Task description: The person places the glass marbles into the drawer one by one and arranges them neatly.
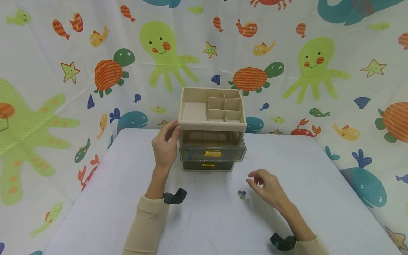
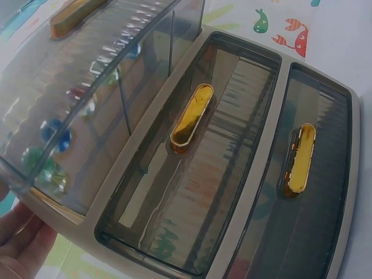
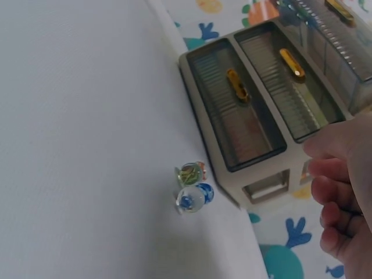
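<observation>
A beige desktop organizer [image 1: 211, 126] stands at the back of the table, its clear top drawer [image 1: 229, 154] pulled out. Behind the drawer's front panel several coloured glass marbles [image 2: 56, 135] lie in a row, plain in the left wrist view. My left hand [image 1: 166, 143] touches the organizer's left side with its fingers near the upper edge. On the table, right of centre, sits a small cluster of marbles [image 1: 243, 195], also visible in the right wrist view. Just right of those marbles hovers my right hand [image 1: 267, 186], fingers loosely bent, with nothing visible between them.
Below the pulled-out drawer, tinted drawers [image 2: 189, 197] with gold handles [image 2: 300, 160] are closed. The organizer's top tray [image 1: 194, 111] is split into compartments. A white cloth [image 1: 204, 219] covers the table, and a sea-animal curtain [image 1: 185, 42] hangs behind it.
</observation>
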